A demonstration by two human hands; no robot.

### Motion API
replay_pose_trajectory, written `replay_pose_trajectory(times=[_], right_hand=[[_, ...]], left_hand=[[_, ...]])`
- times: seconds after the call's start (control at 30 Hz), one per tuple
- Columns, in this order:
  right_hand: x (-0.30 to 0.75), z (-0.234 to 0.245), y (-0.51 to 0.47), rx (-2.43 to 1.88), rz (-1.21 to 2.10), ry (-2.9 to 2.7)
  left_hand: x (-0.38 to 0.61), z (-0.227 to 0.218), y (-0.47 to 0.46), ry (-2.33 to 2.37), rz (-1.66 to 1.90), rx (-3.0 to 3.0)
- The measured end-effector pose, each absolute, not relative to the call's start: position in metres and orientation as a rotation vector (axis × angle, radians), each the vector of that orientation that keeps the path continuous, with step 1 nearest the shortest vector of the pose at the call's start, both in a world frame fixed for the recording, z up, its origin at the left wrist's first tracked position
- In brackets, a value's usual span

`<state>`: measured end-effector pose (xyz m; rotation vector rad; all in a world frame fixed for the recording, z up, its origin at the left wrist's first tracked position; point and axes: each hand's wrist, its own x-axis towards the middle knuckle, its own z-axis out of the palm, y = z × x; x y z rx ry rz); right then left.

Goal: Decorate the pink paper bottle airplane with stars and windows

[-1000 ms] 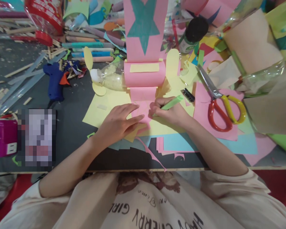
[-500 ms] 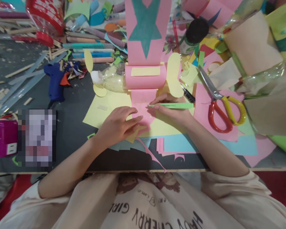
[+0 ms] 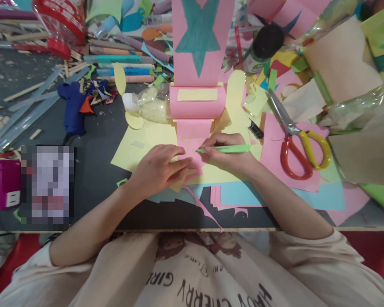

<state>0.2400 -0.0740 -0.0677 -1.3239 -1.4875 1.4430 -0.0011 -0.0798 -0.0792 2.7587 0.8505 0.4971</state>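
In my right hand (image 3: 232,155) is a slim green marker (image 3: 233,149), its tip on the pink paper (image 3: 192,147) in front of me. My left hand (image 3: 161,166) lies flat with fingers stretched out, its fingertips on the left edge of that pink paper. The pink paper joins a model plane just beyond: a clear plastic bottle (image 3: 153,102) wrapped in pink paper, with a white cap, yellow paper propeller blades (image 3: 120,79) and a yellow tail piece (image 3: 235,98). Its far pink wing (image 3: 182,68) bears a teal star (image 3: 199,40).
Scissors (image 3: 296,134) with red and yellow handles lie at the right on pink paper. A blue glue gun (image 3: 73,108) is at the left, near a blurred-out phone (image 3: 49,185). Markers (image 3: 121,59), wooden sticks and a red-labelled bottle (image 3: 62,21) crowd the back.
My right hand and the marker have shifted slightly down and toward me over the pink paper. The left hand stays nearly in place.
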Motion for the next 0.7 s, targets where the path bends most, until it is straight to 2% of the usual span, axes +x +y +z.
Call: replay_pose_trajectory(times=[0.7], right_hand=[[0.2396, -0.0648, -0.0723, -1.358, 1.429, -1.498]], left_hand=[[0.0004, -0.0783, -0.0777, 0.819, 0.606, 2.806]])
